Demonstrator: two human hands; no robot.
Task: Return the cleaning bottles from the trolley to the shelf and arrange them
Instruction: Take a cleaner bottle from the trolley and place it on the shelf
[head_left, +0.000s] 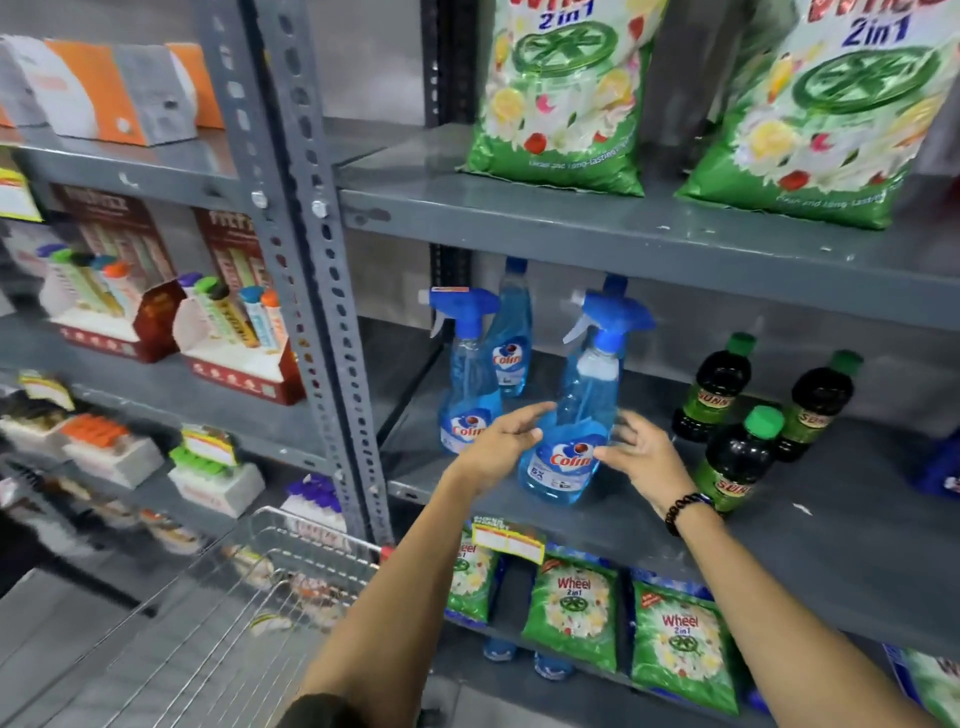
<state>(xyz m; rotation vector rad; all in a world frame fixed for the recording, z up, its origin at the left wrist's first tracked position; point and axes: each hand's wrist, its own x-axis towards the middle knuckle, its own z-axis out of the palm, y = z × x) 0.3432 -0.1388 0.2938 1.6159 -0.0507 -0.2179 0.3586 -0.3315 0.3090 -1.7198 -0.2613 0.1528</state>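
Note:
A blue Colin spray bottle (576, 415) stands on the grey middle shelf (810, 540), near its front edge. My left hand (498, 441) is just to its left and my right hand (641, 452) just to its right. Both have spread fingers close to the bottle's lower body, and neither grips it. A second Colin spray bottle (465, 374) stands to the left. Two more blue bottles, one (511, 338) and another (613, 291), stand behind, partly hidden. The wire trolley (249, 597) is at the lower left.
Three dark bottles with green caps, the front one (737, 457), stand to the right on the same shelf. Green detergent bags (566, 98) fill the shelf above and smaller ones (571, 618) the shelf below. A slotted grey upright (332, 312) divides the racks.

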